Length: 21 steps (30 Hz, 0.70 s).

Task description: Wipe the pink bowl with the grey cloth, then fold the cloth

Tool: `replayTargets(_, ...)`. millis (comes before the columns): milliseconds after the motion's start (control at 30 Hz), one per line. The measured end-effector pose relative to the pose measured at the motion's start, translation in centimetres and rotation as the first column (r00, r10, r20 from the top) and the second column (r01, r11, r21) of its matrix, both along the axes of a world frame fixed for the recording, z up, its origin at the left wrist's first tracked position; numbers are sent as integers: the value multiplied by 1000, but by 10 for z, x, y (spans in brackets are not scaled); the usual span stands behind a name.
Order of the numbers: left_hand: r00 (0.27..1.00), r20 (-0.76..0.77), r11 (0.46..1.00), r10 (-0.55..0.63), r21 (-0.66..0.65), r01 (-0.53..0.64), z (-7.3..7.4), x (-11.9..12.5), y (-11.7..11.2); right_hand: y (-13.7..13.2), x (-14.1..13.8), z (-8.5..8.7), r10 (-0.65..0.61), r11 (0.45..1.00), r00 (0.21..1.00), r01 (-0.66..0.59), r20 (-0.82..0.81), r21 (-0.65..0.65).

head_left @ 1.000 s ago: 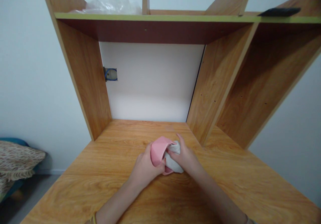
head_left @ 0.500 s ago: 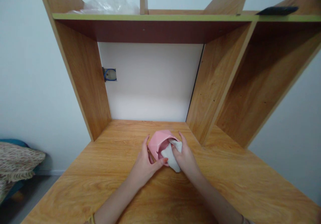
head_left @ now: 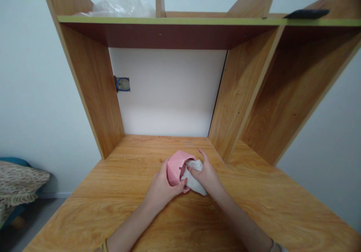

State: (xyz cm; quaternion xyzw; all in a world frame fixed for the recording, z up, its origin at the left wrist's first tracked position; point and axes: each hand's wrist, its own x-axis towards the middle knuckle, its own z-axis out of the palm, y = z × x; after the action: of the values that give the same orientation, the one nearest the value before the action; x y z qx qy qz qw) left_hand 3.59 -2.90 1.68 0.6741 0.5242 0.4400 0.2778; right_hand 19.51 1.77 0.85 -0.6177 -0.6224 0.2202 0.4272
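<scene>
Pink and smooth, a small cup (head_left: 175, 167) lies tipped on its side just above the wooden desk (head_left: 254, 207), its mouth turned toward the right. The left hand (head_left: 160, 188) is curled around the cup from the near side, thumb along its lower rim and fingers closed on its body. The right hand (head_left: 208, 175) is bunched around a white cloth (head_left: 194, 178), pinching it shut and pressing one end into the cup's mouth.

By the look of it the wiping is midway: the cloth is part inside the cup and part trailing out below the right hand. How much of the inside has been gone over cannot be told, and the cup's outer wall has no cloth on it.

Beyond the cup stands the desk's white back panel, with a blue-rimmed cutout (head_left: 122, 84) up and to the cup's left. Well above the cup runs a green-edged shelf (head_left: 169, 20) bearing a clear plastic bag (head_left: 124, 5) and, far to the cup's right, a dark flat object (head_left: 306, 14). Far left of the cup, off the desk, lies patterned fabric (head_left: 19, 178).
</scene>
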Motion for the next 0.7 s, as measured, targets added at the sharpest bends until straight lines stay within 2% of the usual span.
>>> replayTargets(100, 995, -86, 998, 47, -30, -50, 4, -2, -1, -1, 1, 2, -20, 1000, 992, 18, 127, 17)
replayTargets(233, 984, -152, 996, 90, -10, -93, 7, -4, -1, -4, -1, 5, -9, 1000, 977, 4, 214, 21)
replayTargets(367, 948, -303, 994, 97, -10, -105, 12, -5, -3, -8, -2, 7, 12, 1000, 951, -16, 310, 11)
replayTargets(467, 913, -402, 996, 76, -9, -87, 15, -7, -6, -11, -2, 7, 72, 997, 928, -81, 365, 8)
replayTargets(567, 893, -444, 997, 81, 30, -76, 16, -8, -8, -13, -2, 6, 154, 987, 921, -161, 358, -10)
replayTargets(700, 861, -499, 995, 100, 62, -80, 15, -10, -8, -13, -1, 2, 259, 963, 937, -270, 234, 14)
